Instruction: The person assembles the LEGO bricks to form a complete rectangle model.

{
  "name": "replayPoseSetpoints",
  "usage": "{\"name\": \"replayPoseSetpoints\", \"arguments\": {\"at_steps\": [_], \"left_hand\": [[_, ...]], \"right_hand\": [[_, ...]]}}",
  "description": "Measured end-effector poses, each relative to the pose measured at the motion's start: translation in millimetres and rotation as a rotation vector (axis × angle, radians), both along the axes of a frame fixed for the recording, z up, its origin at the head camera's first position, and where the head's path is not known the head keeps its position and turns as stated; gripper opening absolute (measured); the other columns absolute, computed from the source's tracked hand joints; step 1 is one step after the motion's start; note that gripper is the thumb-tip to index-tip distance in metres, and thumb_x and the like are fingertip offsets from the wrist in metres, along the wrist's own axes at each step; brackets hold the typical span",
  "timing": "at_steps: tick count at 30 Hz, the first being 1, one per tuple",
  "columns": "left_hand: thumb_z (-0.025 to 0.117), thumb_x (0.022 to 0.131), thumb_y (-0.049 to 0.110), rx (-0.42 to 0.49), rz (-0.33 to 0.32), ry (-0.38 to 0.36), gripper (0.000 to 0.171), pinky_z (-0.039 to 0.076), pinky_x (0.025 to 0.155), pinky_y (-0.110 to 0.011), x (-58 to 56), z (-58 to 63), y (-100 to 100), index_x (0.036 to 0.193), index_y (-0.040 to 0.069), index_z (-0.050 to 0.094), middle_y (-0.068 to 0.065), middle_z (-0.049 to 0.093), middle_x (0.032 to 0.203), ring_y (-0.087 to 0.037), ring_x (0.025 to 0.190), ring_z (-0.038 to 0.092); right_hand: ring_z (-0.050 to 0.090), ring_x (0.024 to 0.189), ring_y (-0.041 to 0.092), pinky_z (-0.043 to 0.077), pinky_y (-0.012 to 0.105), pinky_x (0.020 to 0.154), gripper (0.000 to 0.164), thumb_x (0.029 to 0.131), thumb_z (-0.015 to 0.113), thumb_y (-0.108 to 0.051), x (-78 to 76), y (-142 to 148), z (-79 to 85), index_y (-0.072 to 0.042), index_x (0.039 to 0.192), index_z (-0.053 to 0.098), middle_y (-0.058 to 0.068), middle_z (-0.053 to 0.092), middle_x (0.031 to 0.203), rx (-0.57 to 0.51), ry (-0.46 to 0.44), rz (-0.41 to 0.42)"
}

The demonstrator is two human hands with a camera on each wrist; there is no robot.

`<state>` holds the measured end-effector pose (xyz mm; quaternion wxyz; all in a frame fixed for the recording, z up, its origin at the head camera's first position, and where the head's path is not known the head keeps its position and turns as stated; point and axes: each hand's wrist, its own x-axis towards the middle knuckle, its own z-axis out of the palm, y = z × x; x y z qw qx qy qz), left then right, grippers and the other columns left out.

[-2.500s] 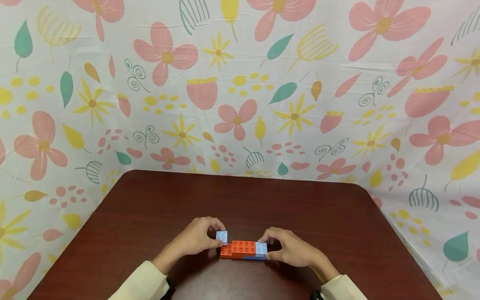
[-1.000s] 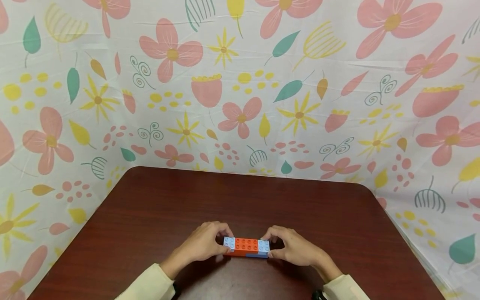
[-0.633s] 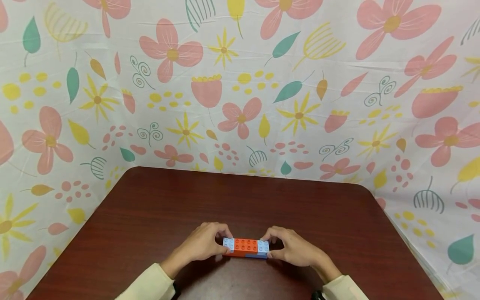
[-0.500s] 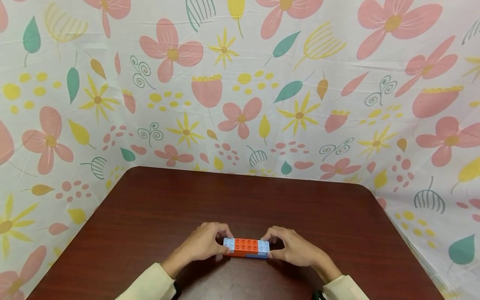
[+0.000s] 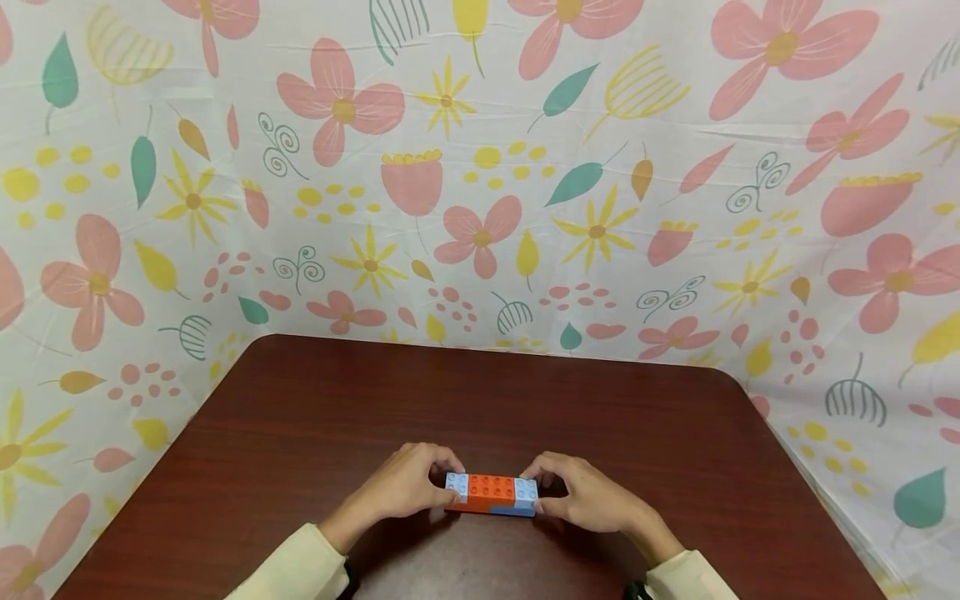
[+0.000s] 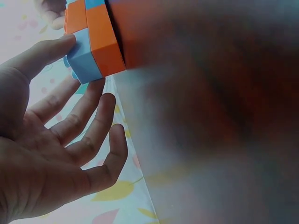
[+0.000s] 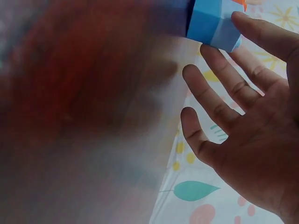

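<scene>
A two-layer bar of toy building bricks lies across the near middle of the table. On top, an orange-red brick (image 5: 491,486) sits between a light blue brick (image 5: 457,481) at the left end and another light blue brick (image 5: 527,490) at the right. Below are a red-orange brick (image 6: 106,44) on the left and a darker blue brick (image 5: 513,511) on the right. My left hand (image 5: 405,483) pinches the left end between thumb and fingertips, its other fingers spread. Thumb and fingertips of my right hand (image 5: 588,493) pinch the right end.
The dark brown table (image 5: 480,400) has rounded far corners. Behind it and along both sides hangs a white cloth (image 5: 480,183) printed with flowers and leaves. Cream sleeves (image 5: 296,562) cover both forearms.
The left light blue brick, held above the left end earlier, has come down onto the lower red-orange brick, flush with the top row. The right hand keeps its grip; the view has shifted slightly.
</scene>
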<state>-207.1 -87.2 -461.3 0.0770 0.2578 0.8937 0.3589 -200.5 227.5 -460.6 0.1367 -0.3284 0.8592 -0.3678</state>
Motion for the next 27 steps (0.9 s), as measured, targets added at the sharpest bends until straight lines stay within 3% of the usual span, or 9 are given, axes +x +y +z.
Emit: {"name": "replayPoseSetpoints", "arguments": {"at_steps": [9, 19, 27], "left_hand": [[0.082, 0.087, 0.026, 0.074, 0.003, -0.045, 0.025, 0.051, 0.07, -0.027, -23.1, 9.7, 5.4, 0.108, 0.013, 0.077, 0.002, 0.076, 0.098, -0.01, 0.082, 0.063], [0.079, 0.088, 0.026, 0.128, 0.042, -0.158, 0.022, 0.053, 0.067, -0.027, -53.0, 2.7, 15.8, 0.103, 0.01, 0.079, 0.0, 0.078, 0.09, -0.01, 0.076, 0.066], [0.08, 0.088, 0.033, 0.134, 0.117, -0.195, 0.022, 0.051, 0.073, -0.031, -66.1, -10.1, 15.3, 0.103, 0.017, 0.081, 0.001, 0.078, 0.101, -0.014, 0.086, 0.064]], "right_hand": [[0.064, 0.106, 0.012, 0.054, 0.032, 0.09, 0.027, 0.101, 0.066, -0.023, -12.2, 7.4, 10.6, -0.019, 0.128, 0.067, -0.003, 0.069, 0.119, 0.02, 0.017, -0.105], [0.064, 0.116, 0.024, 0.054, 0.036, 0.094, 0.031, 0.102, 0.061, -0.023, -36.0, 12.8, 6.7, -0.012, 0.131, 0.067, 0.006, 0.07, 0.128, 0.06, 0.005, -0.167], [0.063, 0.117, 0.027, 0.053, 0.046, 0.096, 0.034, 0.104, 0.06, -0.025, -44.4, 13.2, 1.3, -0.008, 0.133, 0.066, 0.011, 0.069, 0.131, 0.069, -0.003, -0.149]]}}
